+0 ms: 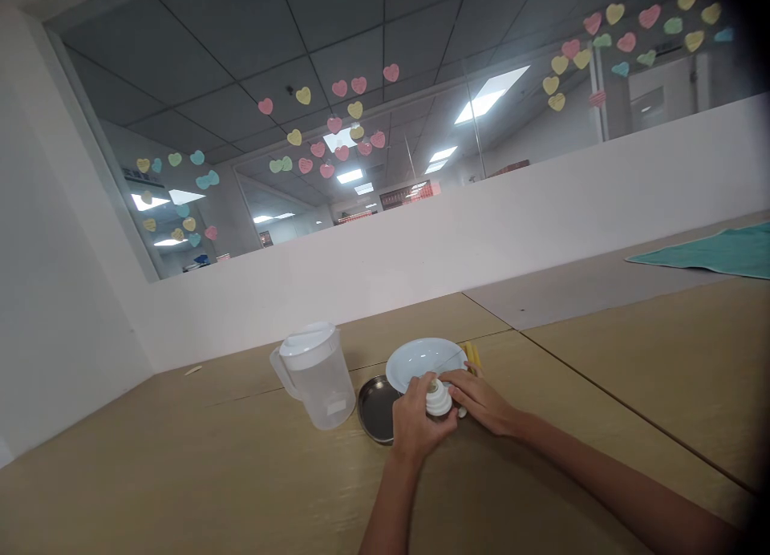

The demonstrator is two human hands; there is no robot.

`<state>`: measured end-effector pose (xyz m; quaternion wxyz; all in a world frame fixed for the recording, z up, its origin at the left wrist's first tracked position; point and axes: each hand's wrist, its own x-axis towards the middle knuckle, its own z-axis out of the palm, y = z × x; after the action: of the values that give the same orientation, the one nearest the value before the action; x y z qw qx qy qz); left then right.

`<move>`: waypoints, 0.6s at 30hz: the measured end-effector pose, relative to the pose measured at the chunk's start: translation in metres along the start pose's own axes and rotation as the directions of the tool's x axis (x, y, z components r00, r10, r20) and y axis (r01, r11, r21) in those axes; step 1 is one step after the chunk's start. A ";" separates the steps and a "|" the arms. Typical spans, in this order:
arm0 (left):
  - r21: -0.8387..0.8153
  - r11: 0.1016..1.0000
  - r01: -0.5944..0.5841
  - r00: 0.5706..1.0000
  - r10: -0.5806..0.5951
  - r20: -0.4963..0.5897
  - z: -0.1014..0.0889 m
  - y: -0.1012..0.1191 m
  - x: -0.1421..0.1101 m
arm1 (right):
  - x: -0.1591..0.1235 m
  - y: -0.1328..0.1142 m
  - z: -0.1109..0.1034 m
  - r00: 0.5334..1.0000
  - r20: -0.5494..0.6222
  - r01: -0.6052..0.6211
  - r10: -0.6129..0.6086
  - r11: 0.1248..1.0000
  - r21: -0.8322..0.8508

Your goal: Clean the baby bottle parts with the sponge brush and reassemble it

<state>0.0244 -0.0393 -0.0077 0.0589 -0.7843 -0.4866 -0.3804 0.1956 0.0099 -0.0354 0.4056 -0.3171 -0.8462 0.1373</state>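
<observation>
My left hand (415, 423) is closed round a small white ribbed object (439, 399), a cap or small jar, held just above the wooden table (241, 475). My right hand (481, 403) touches the same object from the right, fingers curled against it. Right behind the hands lies a pale blue plate (421, 358). A dark round metal dish (376, 411) sits to the left of my left hand. A clear plastic pitcher (316, 378) with a white lid stands further left. Yellow stick-like items (473, 354) peek out at the plate's right edge.
A white low wall (481, 234) runs along the table's far side, with a glass window above it carrying several paper hearts (342, 130). A teal cloth (715, 250) lies at the far right. A white wall (54, 298) closes off the left.
</observation>
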 end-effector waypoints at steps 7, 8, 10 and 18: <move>-0.018 0.999 0.050 0.999 -0.049 0.014 0.006 -0.008 -0.004 | 0.000 0.001 0.001 1.000 -0.005 0.010 -0.010 1.000 -0.012; -0.022 0.998 0.066 0.998 -0.065 0.024 0.007 -0.008 -0.005 | 0.000 0.001 0.001 1.000 -0.005 0.013 -0.013 1.000 -0.012; -0.031 0.996 0.086 0.996 -0.084 0.036 0.007 -0.008 -0.005 | 0.000 0.002 0.001 1.000 -0.008 0.017 -0.017 1.000 -0.010; -0.077 0.993 0.091 0.996 -0.091 0.016 0.005 -0.008 -0.003 | 0.000 0.001 0.000 0.999 -0.033 0.020 -0.021 0.999 -0.026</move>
<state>0.0206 -0.0347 -0.0154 0.0079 -0.7653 -0.5070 -0.3966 0.1957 0.0104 -0.0360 0.4169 -0.3157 -0.8443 0.1171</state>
